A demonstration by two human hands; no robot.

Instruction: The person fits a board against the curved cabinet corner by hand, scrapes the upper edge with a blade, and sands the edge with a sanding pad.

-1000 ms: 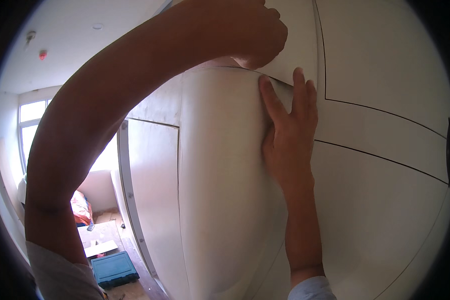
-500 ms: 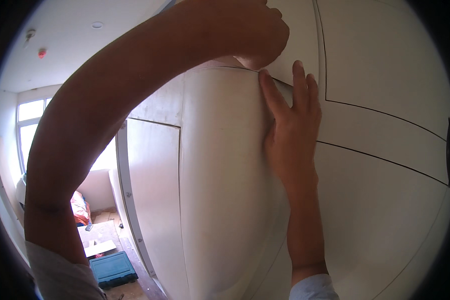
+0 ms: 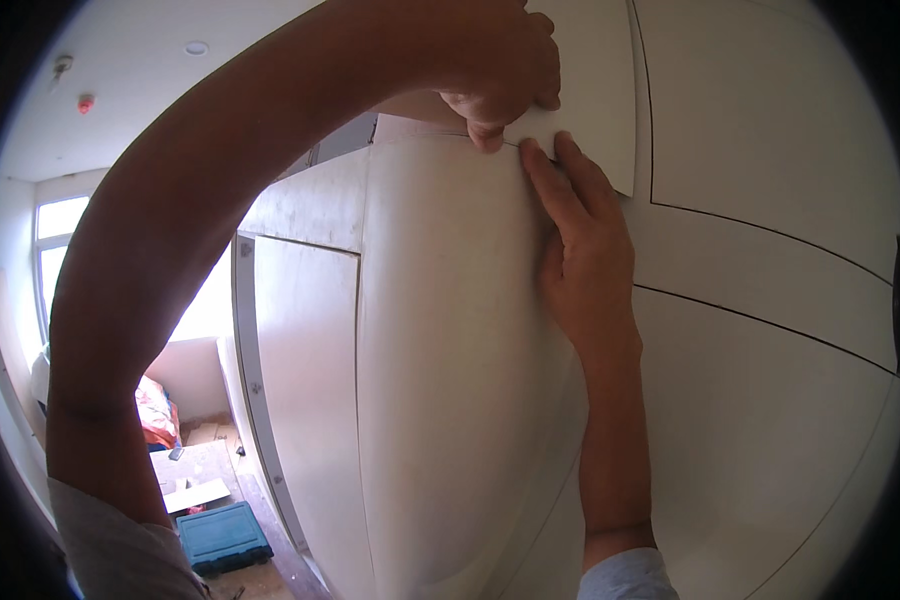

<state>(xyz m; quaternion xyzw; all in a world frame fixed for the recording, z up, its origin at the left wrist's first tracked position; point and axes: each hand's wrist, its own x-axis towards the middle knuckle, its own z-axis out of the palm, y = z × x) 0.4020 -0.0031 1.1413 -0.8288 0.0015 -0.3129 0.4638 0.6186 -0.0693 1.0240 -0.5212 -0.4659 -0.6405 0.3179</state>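
Note:
My left hand (image 3: pixel 500 65) reaches in an arch to the top of the curved white panel (image 3: pixel 450 350). Its fingers are curled and one digit points down onto the panel's upper edge; whatever they may hold is hidden. My right hand (image 3: pixel 590 240) lies open along the right side of the curved panel, fingers stretched upward, their tips at the seam under a flat white board (image 3: pixel 600 80). That board's lower corner stands slightly off the surface behind it.
Flat white panels (image 3: pixel 770 400) with dark seams fill the right. On the left is a white cabinet door (image 3: pixel 305 350) beside a grey metal-like strip (image 3: pixel 260 390). Farther down, a teal case (image 3: pixel 225 538) lies on the floor near a white offcut (image 3: pixel 196 496) and an orange-white bag (image 3: pixel 157 412).
My left hand has moved down and slightly left, a digit now on the panel edge. My right hand's fingers have drawn closer together and lower. The board's corner now shows past my right fingertips.

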